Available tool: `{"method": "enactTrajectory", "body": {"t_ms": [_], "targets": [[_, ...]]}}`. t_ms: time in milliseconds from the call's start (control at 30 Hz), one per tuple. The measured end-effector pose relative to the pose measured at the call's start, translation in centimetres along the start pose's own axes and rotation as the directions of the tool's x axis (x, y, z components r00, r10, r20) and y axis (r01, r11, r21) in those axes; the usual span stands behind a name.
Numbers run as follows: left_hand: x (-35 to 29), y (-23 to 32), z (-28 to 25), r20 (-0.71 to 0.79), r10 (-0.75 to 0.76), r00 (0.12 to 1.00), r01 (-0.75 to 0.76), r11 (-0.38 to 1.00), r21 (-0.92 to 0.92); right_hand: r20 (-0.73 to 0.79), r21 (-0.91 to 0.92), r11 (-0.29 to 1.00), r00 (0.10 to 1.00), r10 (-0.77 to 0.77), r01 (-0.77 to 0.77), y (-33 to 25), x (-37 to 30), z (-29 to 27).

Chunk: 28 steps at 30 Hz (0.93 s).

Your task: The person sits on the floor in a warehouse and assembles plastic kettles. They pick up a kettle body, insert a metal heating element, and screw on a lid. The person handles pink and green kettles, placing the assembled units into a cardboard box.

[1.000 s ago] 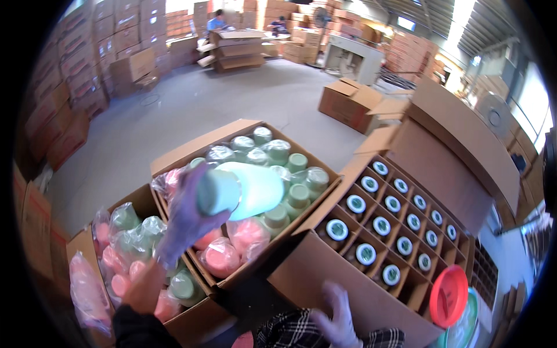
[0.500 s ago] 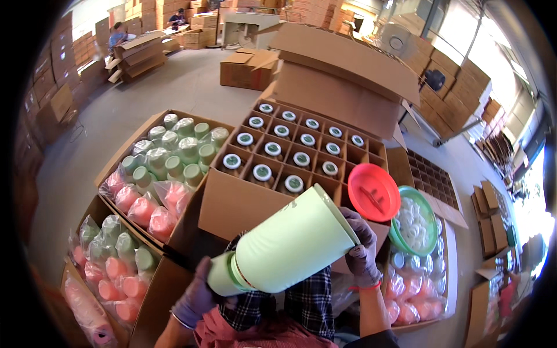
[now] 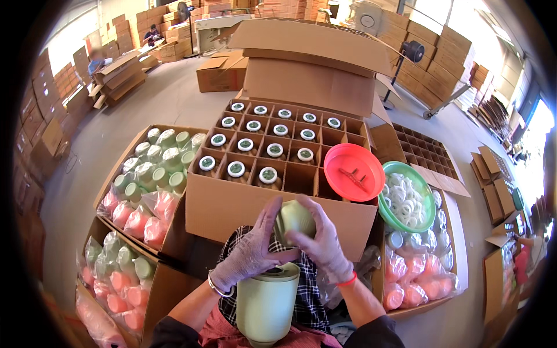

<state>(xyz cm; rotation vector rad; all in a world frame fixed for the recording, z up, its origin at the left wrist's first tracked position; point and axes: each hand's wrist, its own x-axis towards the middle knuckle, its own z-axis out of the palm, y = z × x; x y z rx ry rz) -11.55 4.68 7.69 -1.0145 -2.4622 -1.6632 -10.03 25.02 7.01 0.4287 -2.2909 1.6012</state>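
Note:
A pale green cup-shaped cap (image 3: 297, 219) is between my two gloved hands, above the neck of a large pale green flask (image 3: 268, 307). My left hand (image 3: 252, 252) grips the cap's left side, its thumb reaching across below. From the right, my right hand (image 3: 321, 243) curls its fingers over the cap. The flask stands in my lap, its neck upward and its base out of sight. The cap is apart from the neck.
Ahead stands a divided carton (image 3: 255, 206) of white-topped bottles. A red bowl (image 3: 355, 191) with small dark pieces and a green basket (image 3: 432, 209) of white rings sit at its right. Cartons of bagged green and pink cups (image 3: 154, 229) flank me. People work far left.
The flask has gone from tilted across my hands to upright in my lap. Its cap has come off the neck, and both hands have moved together around the cap.

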Motion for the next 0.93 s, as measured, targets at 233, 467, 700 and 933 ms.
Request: {"method": "enactTrajectory", "body": {"t_ms": [233,467,700,933], "targets": [[-4.9,-1.3,-2.9,0.228,0.224,0.947,-0.205,0.973,-0.105,-0.209,-0.663,0.749,0.958,-0.194,0.007,10.6,8.9,-8.5],[-5.0,-0.3,-4.7,-0.236,0.371,0.898,-0.323,0.921,0.217,-0.016,-0.477,0.871,0.989,-0.145,0.120,4.2,5.4,-5.2],[-7.8,-5.3,-0.7,-0.098,0.182,0.978,-0.206,0.914,-0.350,0.267,-0.284,0.872,0.907,-0.327,0.398,-5.8,-5.3,5.7],[-9.7,-3.5,-1.1,-0.016,-0.031,0.999,0.015,0.810,-0.587,0.426,0.234,0.895,0.787,-0.446,0.380,1.3,-4.1,4.0]]}}
